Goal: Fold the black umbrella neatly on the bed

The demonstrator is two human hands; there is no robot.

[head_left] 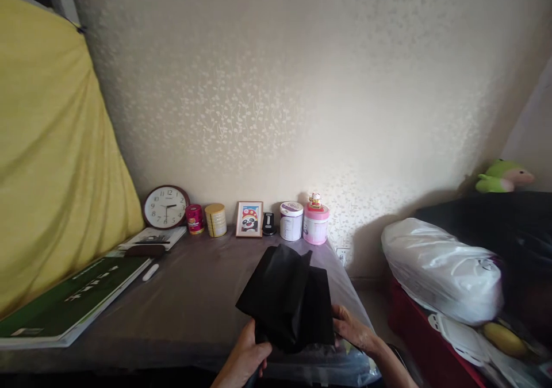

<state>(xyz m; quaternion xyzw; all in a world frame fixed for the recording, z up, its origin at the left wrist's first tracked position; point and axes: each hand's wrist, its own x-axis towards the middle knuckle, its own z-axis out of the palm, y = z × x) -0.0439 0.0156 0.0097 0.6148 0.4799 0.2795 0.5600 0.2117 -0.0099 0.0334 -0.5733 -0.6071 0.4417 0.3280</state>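
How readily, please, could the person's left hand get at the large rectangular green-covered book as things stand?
Probably yes, after letting go of the thin folded black item: nothing visible stands between the left hand and the book across the grey tabletop.

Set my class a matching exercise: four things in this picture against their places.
1. Black folded material
2. Round clock
3. Small figurine
4. Framed panda picture

A. On top of the pink-lidded tub
B. Left of the magenta can
C. Just left of the small black stand
D. Between the left hand and right hand

Pairs: 1-D, 2-B, 3-A, 4-C
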